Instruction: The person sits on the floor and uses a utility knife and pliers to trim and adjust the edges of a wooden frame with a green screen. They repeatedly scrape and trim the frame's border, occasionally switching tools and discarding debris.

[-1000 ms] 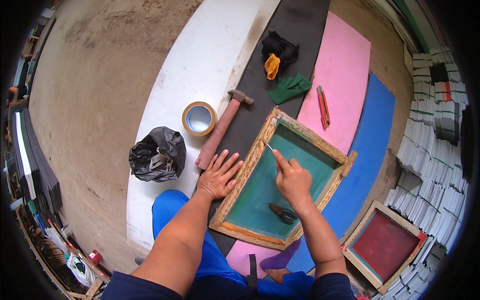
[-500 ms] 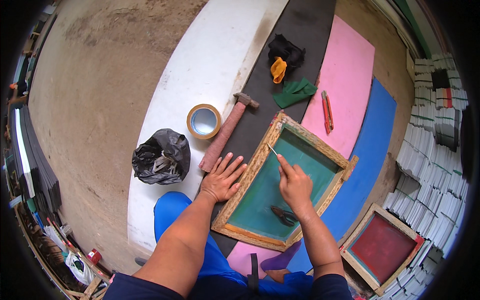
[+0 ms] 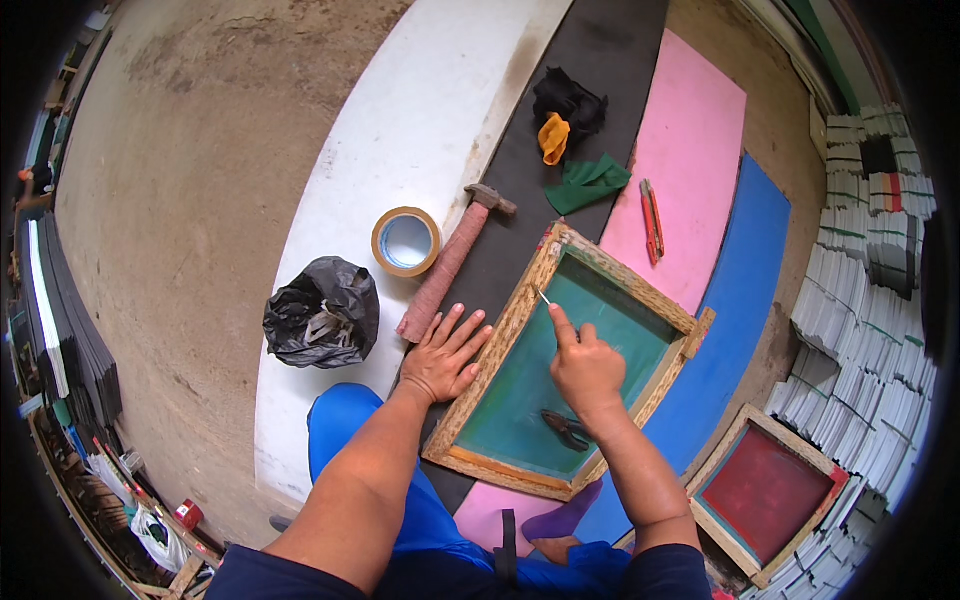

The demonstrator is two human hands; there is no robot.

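My right hand (image 3: 588, 368) is closed round a thin metal-shafted tool (image 3: 543, 296), its handle hidden in my fist and the index finger stretched along it. The tool's tip meets the inner left edge of a wooden screen frame (image 3: 500, 350) with green mesh (image 3: 590, 335). Flat beside that edge, my left hand (image 3: 443, 356) lies with fingers spread on the dark mat, its thumb close to the wood. A hammer (image 3: 450, 265) with a pink wrapped handle lies just beyond its fingertips. Dark-handled pliers (image 3: 567, 430) rest on the mesh near my right wrist.
A tape roll (image 3: 406, 242) and a black plastic bag (image 3: 322, 312) sit on the white sheet (image 3: 400, 110). Black, yellow and green cloths (image 3: 588, 184) and a red cutter (image 3: 652, 222) lie farther off. At right are a red-meshed frame (image 3: 765, 495) and paper stacks (image 3: 850, 300).
My right hand has shifted very slightly left, with the tool's tip still at the frame's inner left edge. The left hand stays flat in place.
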